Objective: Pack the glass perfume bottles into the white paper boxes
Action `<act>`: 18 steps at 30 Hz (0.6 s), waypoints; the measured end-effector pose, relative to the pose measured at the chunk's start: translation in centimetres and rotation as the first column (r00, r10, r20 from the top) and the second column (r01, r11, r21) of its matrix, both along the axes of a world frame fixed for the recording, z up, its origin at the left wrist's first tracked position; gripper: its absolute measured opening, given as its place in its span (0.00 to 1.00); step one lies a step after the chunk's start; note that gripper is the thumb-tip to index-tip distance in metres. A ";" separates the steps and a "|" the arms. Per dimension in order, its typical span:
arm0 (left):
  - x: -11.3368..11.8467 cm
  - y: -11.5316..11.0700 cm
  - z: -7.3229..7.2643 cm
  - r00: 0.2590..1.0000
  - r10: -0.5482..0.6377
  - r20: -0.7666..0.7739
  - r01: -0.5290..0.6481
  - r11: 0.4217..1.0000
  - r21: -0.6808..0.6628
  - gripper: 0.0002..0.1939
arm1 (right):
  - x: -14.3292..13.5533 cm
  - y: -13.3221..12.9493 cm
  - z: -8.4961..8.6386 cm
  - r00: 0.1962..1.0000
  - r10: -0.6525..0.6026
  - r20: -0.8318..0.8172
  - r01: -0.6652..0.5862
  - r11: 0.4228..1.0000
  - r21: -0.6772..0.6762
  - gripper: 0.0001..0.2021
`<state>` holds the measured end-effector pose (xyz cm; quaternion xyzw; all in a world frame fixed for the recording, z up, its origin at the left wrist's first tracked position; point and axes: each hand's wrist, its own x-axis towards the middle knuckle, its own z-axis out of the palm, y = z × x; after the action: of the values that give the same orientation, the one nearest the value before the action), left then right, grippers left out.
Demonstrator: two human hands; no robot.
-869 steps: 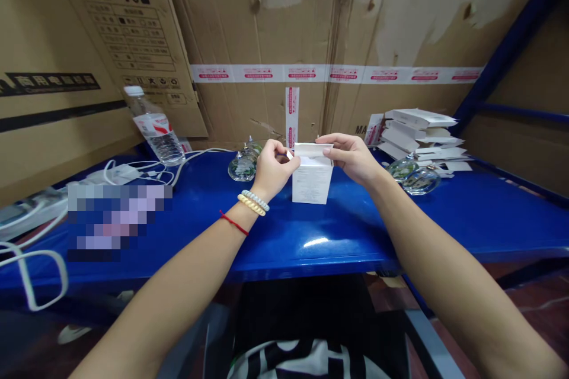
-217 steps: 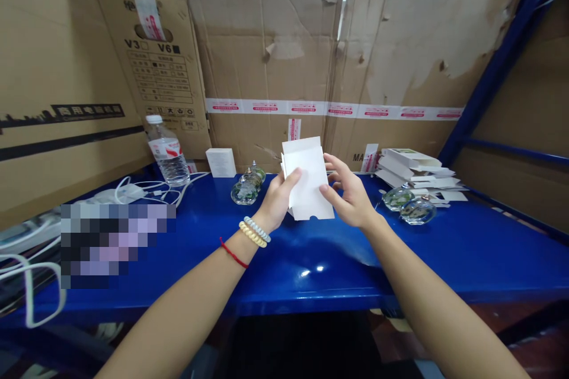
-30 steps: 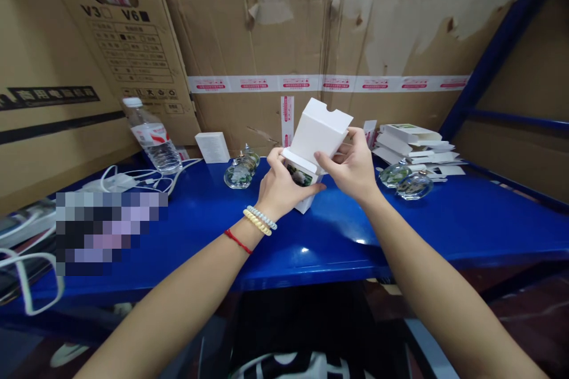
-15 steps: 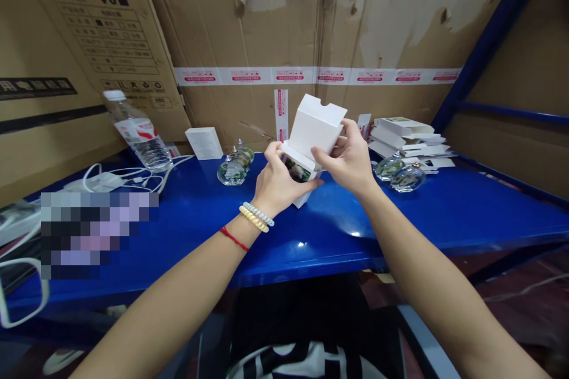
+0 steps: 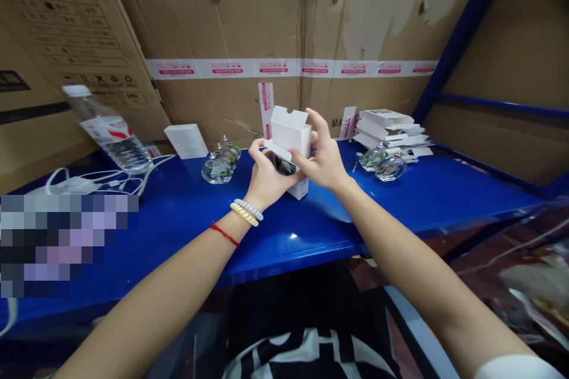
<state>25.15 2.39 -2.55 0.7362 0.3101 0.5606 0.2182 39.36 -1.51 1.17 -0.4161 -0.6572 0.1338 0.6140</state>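
A small white carton (image 5: 290,133) with its top flaps raised is held upright between my hands over the middle of the table. My left hand (image 5: 272,176) wraps around its lower left side, with a hair-tie and red-cord bracelet on the wrist. With the thumb at the front flap and the fingers spread along the right side, my right hand (image 5: 323,160) also grips the carton. A dark green printed panel shows between the hands. Glass perfume bottles (image 5: 217,169) stand left of my hands, and more glass bottles (image 5: 390,167) are to the right.
A stack of flattened white cartons (image 5: 391,130) lies at the back right. Back left stands a closed white box (image 5: 185,141), beside a tilted water bottle (image 5: 113,136) and white cables (image 5: 89,180). Large cardboard (image 5: 222,23) walls the back of the blue table (image 5: 178,249).
The view has shifted, so everything sits further left. The carton is now more upright and lower, and my right hand's fingers have spread along its side.
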 end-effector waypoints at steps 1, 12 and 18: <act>0.1 0.1 -0.1 1.000 -0.016 0.005 0.016 1.000 -0.004 0.48 | 0.1 0.1 0.0 0.999 -0.001 0.049 0.000 1.000 0.019 0.30; 1.2 -1.8 0.0 0.990 -0.136 0.038 0.138 0.989 -0.053 0.50 | 0.9 -3.1 -0.3 0.957 -0.167 0.237 0.155 0.986 0.067 0.14; 1.5 -2.2 0.3 0.992 -0.121 0.036 0.123 0.991 -0.061 0.48 | 1.0 -3.1 -0.5 0.959 -0.176 0.223 0.172 0.984 0.037 0.14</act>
<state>26.63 0.14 -2.23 0.7374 0.2782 0.5481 0.2802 40.31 -4.64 0.71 -0.4796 -0.6845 0.0254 0.5484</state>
